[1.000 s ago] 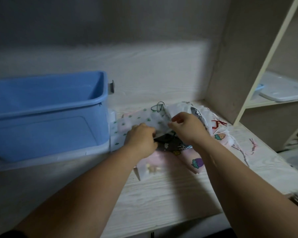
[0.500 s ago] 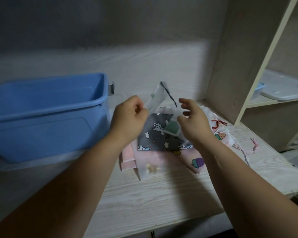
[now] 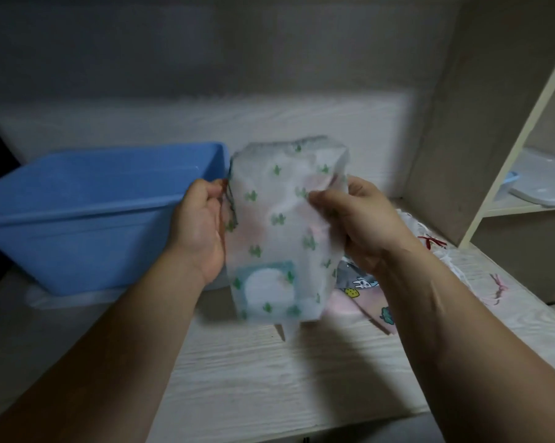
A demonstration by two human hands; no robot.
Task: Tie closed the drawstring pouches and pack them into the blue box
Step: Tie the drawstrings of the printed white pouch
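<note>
Dim light falls on a pale wood-grain desktop (image 3: 269, 378), its back panel (image 3: 205, 123) and an upright divider (image 3: 455, 129).

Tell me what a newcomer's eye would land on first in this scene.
First, the translucent cactus-print pouch, held upright mid-frame above the wooden table. The left hand grips its left edge by the dark drawstring, and the right hand pinches its right edge. Next comes the big blue box just left of it, then the heap of other printed pouches behind the right hand.
</note>
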